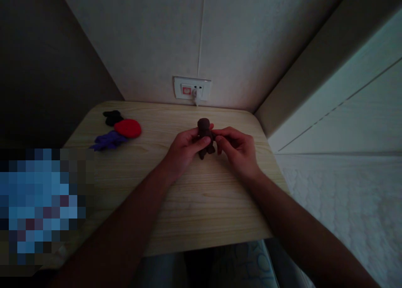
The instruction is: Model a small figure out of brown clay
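A small dark-brown clay figure (205,131) with a round head, a body and two stubby legs is held just above the wooden table (201,212). My left hand (185,147) is closed around its body, thumb across the front and fingers behind. From the other side my right hand (238,147) pinches at the figure's side with thumb and index finger, where a short arm seems to stick out. The fingertips partly hide that spot. Both forearms reach in from the bottom of the view.
At the table's far left lie a red flattened clay lump (128,128), a purple clay piece (109,140) and black clay pieces (113,118). A wall socket (192,88) with a plug is behind the table. A blurred-out patch (37,204) covers the lower left.
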A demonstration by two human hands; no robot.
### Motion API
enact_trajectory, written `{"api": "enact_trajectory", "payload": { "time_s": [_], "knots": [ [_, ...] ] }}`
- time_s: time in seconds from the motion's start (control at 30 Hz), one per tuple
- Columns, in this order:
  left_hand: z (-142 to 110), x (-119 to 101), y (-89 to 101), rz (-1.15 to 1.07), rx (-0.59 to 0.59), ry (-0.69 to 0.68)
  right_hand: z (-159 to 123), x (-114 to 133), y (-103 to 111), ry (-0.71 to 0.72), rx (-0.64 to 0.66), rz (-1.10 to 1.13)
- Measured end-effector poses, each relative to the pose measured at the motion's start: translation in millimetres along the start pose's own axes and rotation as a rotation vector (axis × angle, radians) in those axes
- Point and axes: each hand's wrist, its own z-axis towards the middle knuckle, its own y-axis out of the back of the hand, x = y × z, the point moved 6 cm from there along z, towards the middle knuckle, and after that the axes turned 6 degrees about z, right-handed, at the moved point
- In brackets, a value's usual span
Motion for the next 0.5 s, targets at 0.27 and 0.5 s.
{"api": "enact_trajectory", "payload": {
  "time_s": [0.27, 0.5],
  "knots": [
    [1, 0, -0.7, -0.014, 0.015, -0.010, -5, 7, 0, 0.088, -0.026, -0.148],
    [0, 2, 0.9, -0.015, 0.001, 0.021, -6, 16, -1, 0.203, 0.001, -0.296]
  ]
}}
